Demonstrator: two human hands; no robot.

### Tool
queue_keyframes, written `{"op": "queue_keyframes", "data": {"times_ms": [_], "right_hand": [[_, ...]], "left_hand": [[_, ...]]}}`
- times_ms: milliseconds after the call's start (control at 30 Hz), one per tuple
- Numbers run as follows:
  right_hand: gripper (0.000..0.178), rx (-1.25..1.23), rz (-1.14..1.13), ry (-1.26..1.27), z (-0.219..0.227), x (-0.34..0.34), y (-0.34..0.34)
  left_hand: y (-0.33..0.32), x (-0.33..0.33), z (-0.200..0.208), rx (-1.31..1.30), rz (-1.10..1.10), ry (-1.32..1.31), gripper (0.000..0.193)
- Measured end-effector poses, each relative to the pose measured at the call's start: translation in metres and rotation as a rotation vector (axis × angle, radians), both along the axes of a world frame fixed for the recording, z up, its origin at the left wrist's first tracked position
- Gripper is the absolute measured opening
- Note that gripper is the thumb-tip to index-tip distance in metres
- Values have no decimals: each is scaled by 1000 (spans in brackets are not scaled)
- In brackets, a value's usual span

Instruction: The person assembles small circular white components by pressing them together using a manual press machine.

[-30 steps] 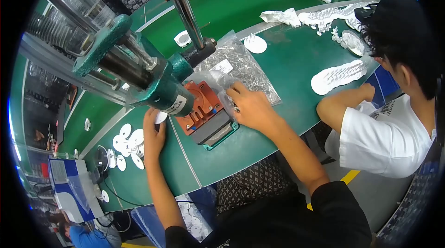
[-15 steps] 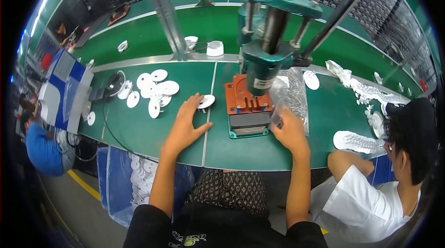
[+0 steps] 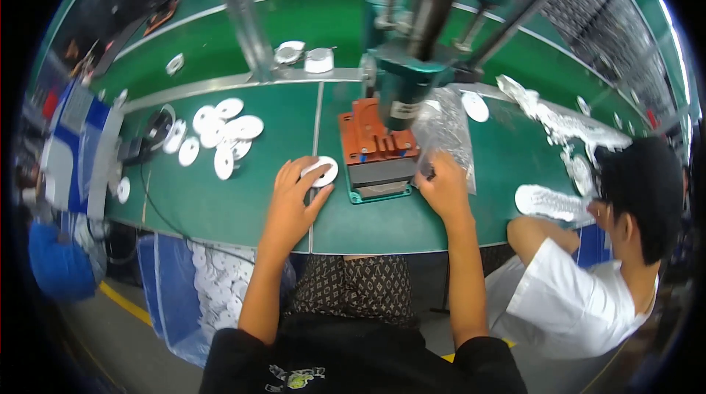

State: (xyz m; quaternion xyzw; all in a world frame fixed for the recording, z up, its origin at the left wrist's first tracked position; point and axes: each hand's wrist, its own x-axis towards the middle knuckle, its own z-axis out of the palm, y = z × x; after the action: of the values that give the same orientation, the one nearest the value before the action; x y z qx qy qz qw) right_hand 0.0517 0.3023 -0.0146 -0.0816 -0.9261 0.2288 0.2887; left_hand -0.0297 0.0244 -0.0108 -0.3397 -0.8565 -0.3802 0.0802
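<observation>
My left hand [image 3: 289, 199] is over the green table with a white disc [image 3: 329, 173] between its thumb and fingers. The disc is round with a hole near its middle. My right hand [image 3: 446, 189] is closed, its fingers curled at the edge of a clear plastic bag [image 3: 457, 145]; what is in them is hidden. Between my hands stands a green hand press [image 3: 406, 89], its ram above an orange fixture [image 3: 365, 129]. A dark block [image 3: 381, 172] sits at the fixture's front, on a green base [image 3: 379, 197].
White discs [image 3: 234, 129] lie loosely piled at the left, near a blue and white machine [image 3: 84, 144]. A blue bin [image 3: 165, 276] of white parts stands below the edge. At the right a person in white [image 3: 566, 298] sits by white parts [image 3: 551, 203].
The view has shifted. My left hand has brought the white disc nearer and to the right, across the table seam. My right hand remains at the bag, its fingers more curled.
</observation>
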Motion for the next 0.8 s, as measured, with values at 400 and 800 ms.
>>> {"op": "queue_keyframes", "data": {"times_ms": [400,800], "right_hand": [[17,-365,-1,138,1,-6,-2],[16,-1320,141,497,5,-3,11]], "left_hand": [[8,50,6,-32,-139,-5,37],[2,52,2,68,-77,-144,36]]}}
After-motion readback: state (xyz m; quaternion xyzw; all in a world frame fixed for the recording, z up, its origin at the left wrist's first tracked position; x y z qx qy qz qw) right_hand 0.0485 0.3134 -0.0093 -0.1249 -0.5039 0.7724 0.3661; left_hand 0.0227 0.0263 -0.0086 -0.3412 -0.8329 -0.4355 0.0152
